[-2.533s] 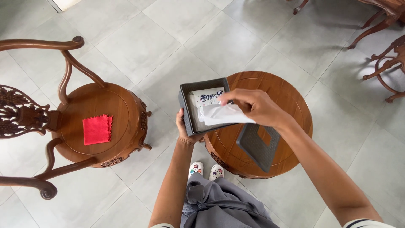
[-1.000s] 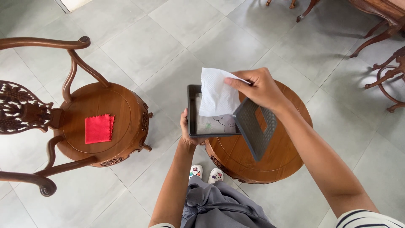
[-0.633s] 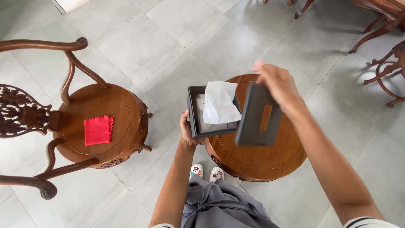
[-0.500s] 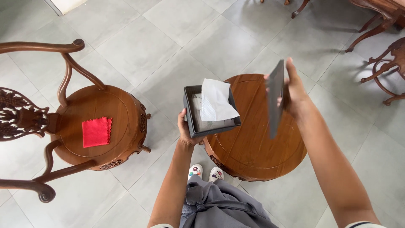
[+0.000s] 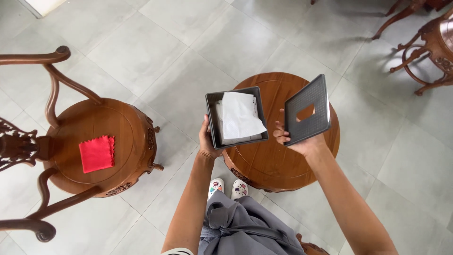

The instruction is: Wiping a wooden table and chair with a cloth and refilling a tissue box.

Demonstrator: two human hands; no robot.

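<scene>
Above the round wooden bench, the left hand grips a dark grey box by its near-left edge, a white tissue standing up from its open top. Just right of it, apart, the right hand has its fingers closed on the lid, a flat textured square with a slot at its centre, held tilted by its lower edge.

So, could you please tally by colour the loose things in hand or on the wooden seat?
Dark grey: 2, the box in the left hand and the lid in the right hand
White: 1, the tissue
Red: 1, the cloth
Total: 4
</scene>
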